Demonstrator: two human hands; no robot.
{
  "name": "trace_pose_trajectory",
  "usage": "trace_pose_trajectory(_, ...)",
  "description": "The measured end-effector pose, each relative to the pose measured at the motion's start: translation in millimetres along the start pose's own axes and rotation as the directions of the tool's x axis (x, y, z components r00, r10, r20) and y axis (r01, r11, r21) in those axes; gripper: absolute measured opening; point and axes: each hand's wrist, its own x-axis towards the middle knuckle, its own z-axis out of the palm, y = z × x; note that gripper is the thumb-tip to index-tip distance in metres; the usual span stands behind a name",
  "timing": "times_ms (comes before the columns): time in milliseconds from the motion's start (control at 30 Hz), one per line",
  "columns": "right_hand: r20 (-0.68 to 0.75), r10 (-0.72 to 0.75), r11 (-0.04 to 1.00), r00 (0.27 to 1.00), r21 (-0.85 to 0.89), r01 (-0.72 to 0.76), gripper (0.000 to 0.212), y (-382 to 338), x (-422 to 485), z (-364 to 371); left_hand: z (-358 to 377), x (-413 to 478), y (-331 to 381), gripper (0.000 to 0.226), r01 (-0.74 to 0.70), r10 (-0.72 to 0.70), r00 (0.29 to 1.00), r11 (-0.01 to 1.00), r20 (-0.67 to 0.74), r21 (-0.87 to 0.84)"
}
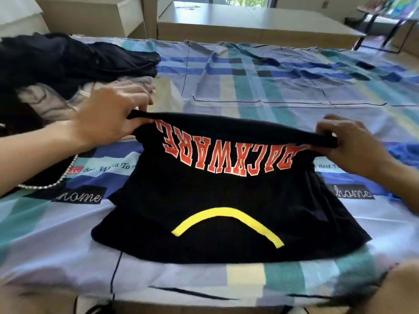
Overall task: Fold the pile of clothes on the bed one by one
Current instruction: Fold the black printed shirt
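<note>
A black T-shirt (226,200) with red block letters and a yellow arc lies on the bed in front of me, its far edge lifted off the sheet. My left hand (108,116) pinches the left end of that raised edge. My right hand (353,143) pinches the right end. The near part of the shirt rests flat on the checked bedsheet (272,82). A pile of clothes (68,71), mostly black with some grey and white, sits at the far left of the bed.
A blue garment (405,152) lies at the right edge of the bed. A beaded chain (56,177) rests on dark fabric at the left. Beyond the bed stand a pale cabinet (102,14), a low platform (249,21) and a black-legged table (385,23).
</note>
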Motion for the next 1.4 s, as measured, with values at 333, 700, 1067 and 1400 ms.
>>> trace_pose_trajectory(333, 0.405, -0.140, 0.988, 0.904, -0.003, 0.154, 0.050, -9, -90, 10, -8, -95, 59, 0.034, -0.164, 0.286, 0.861, 0.939, 0.420, -0.304)
trace_pose_trajectory(700, 0.946, 0.151, 0.984, 0.288, -0.115, -0.138, 0.031, -42, -93, 0, -5, -74, 96, 0.025, 0.296, 0.145, 0.439, 0.908, 0.887, -0.295)
trace_pose_trajectory(1067, 0.508, 0.243, 0.957, 0.826, 0.014, -0.290, 0.028, 3, -37, 56, 96, -64, 30, 0.043, 0.521, -0.423, 0.802, 0.840, 0.422, -0.149)
trace_pose_trajectory(1400, 0.263, 0.249, 0.959, 0.932, 0.067, -0.275, 0.041, 25, -33, 56, 85, -63, 8, 0.038, 0.424, -0.410, 0.848, 0.905, 0.335, 0.035)
